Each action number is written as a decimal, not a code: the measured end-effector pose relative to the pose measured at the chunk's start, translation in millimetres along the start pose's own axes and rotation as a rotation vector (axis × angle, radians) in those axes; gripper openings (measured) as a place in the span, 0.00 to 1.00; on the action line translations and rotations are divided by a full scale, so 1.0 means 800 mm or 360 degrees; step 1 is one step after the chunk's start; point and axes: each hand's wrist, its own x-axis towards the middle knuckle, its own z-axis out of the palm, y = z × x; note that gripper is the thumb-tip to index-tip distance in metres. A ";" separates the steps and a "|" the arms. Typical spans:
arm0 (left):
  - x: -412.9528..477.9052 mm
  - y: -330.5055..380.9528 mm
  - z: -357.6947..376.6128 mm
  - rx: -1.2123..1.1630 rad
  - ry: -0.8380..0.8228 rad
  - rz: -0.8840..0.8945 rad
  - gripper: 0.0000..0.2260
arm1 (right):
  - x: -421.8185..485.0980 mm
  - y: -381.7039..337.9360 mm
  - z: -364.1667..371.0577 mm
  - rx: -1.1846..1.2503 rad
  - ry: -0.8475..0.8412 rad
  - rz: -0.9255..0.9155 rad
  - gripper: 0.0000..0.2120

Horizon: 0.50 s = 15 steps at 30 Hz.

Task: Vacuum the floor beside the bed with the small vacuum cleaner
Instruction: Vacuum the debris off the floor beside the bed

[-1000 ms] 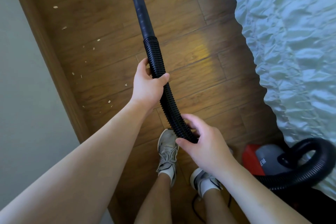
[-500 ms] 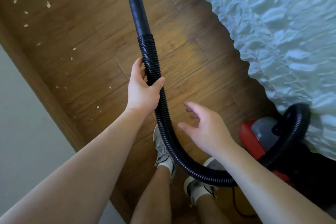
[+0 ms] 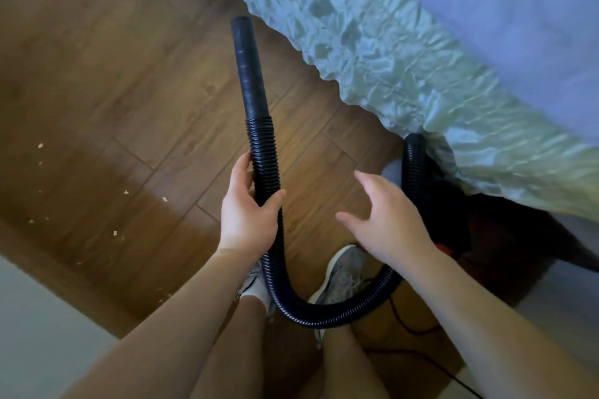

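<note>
My left hand [image 3: 248, 214] grips the black ribbed vacuum hose [image 3: 264, 165] just below its smooth nozzle tube [image 3: 248, 58], which points away over the wooden floor [image 3: 129, 81]. The hose loops down past my shoes and rises on the right to the vacuum cleaner [image 3: 393, 170], whose grey and red body is mostly hidden behind my right hand and under the bed's overhang. My right hand [image 3: 385, 220] hovers open, fingers spread, touching nothing. Small pale scraps [image 3: 126, 192] lie scattered on the floor at the left.
The bed with its crumpled pale green cover [image 3: 405, 52] fills the upper right. A wooden baseboard [image 3: 58, 275] and a white wall [image 3: 39, 334] run along the lower left. My two grey shoes [image 3: 343, 275] stand under the hose; a thin black cable [image 3: 418, 327] trails at the lower right.
My right hand has let go of the hose and now hangs open. The view has swung right, toward the bed, and the hose sags into a deeper loop.
</note>
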 end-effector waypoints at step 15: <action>-0.053 -0.005 0.151 0.0288 -0.0290 0.0081 0.34 | -0.073 0.187 -0.036 0.0076 0.0325 0.0451 0.37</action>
